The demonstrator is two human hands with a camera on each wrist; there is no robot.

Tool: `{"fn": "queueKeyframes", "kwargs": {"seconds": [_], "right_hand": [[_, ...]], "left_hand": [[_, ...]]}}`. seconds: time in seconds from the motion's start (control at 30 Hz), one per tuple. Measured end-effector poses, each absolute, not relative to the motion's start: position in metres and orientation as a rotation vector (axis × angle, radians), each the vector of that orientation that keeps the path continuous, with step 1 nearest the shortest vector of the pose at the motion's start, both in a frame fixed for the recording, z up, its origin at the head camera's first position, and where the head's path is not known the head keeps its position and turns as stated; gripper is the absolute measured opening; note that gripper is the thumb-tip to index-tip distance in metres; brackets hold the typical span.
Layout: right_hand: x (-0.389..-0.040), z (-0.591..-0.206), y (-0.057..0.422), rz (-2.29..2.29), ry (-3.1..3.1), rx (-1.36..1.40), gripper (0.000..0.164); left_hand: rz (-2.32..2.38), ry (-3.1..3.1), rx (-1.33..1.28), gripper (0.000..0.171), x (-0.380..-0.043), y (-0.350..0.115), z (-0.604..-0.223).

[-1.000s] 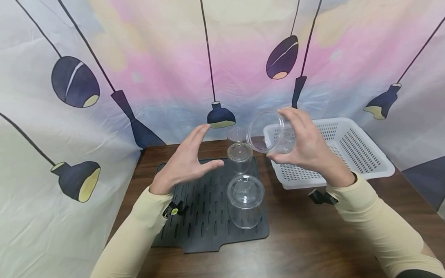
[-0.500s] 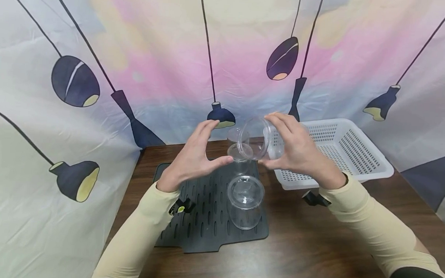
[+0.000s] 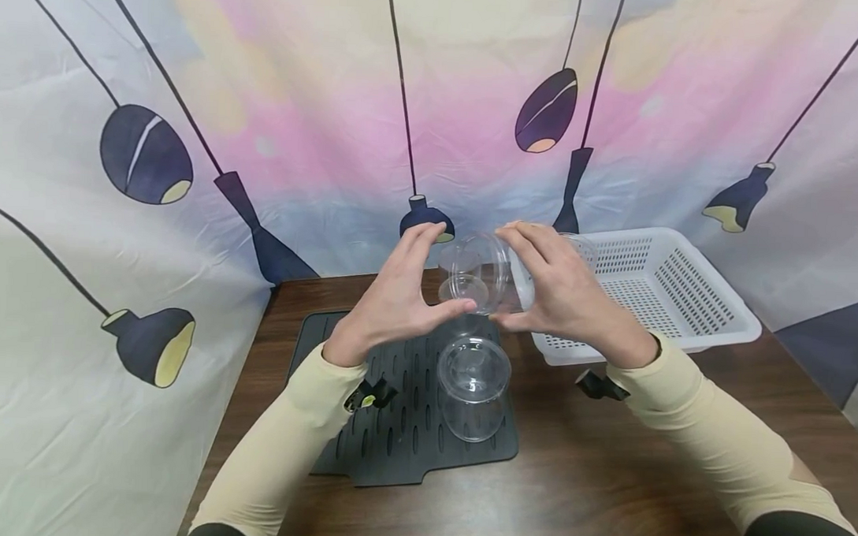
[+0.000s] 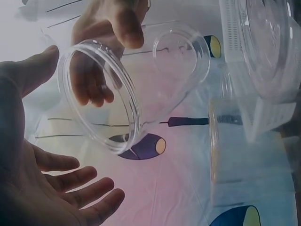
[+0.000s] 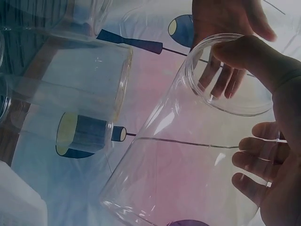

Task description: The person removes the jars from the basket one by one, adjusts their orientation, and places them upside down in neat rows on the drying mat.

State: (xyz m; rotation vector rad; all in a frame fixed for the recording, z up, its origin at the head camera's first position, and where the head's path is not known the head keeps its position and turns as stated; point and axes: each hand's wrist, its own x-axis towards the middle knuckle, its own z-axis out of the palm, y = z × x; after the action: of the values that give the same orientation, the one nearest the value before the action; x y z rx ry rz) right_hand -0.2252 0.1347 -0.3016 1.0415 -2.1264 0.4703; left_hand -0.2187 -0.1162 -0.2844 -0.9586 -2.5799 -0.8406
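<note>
Jar (image 3: 493,272) clasped in right hand (image 3: 573,298), closer than before to outspread left hand (image 3: 398,300)

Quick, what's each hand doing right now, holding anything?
Left hand: open, holding nothing.
Right hand: holding a clear jar, its mouth toward the other hand.

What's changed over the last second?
The right hand has carried its clear jar leftward, and the open left hand has moved right, towards it. Nothing was newly gripped or let go. The standing jars, dark mat and white basket stayed put.
</note>
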Motion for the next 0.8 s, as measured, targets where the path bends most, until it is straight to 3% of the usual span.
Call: {"fn": "queueKeyframes", "kwargs": {"seconds": [0.8], "right_hand": [[-0.226, -0.303, 0.126, 0.397, -2.055, 1.079, 0.102]], "left_hand": [[-0.844, -2.588, -1.000, 0.103, -0.217, -0.100, -0.286]]}}
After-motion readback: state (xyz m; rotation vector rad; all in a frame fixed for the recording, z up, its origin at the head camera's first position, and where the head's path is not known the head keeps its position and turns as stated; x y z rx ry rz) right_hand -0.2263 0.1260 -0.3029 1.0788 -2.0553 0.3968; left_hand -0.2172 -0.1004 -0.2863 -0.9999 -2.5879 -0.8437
